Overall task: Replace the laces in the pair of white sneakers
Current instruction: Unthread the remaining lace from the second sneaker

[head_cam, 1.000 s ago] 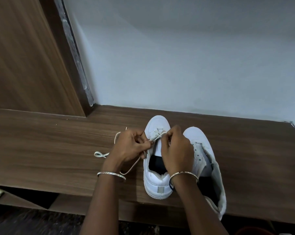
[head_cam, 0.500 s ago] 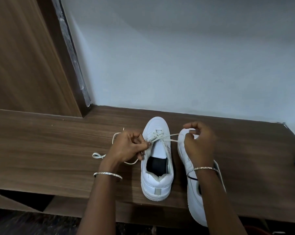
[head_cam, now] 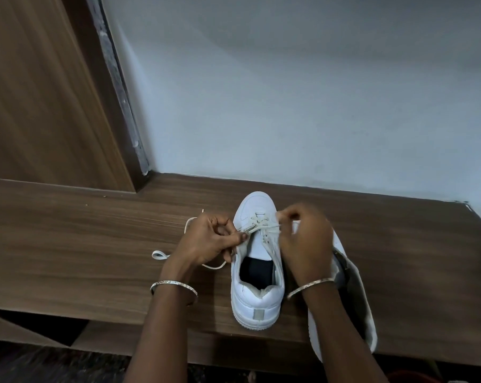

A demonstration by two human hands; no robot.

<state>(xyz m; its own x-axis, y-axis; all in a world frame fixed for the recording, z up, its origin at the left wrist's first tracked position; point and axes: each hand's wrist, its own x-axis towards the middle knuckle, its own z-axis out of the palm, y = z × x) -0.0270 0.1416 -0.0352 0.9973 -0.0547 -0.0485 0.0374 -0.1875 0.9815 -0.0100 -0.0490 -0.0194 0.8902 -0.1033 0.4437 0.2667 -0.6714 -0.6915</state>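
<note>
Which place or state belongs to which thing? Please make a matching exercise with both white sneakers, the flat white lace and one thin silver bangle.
Things:
1. white sneaker with grey heel tab
2. other white sneaker
3. flat white lace
4. thin silver bangle

Places or states:
A. trails over the brown wooden table beside the left hand
B. stands upright
C. circles a wrist
D. tipped sideways, partly hidden by the right hand

Pairs: 1-B, 2-D, 3-A, 4-C.
</note>
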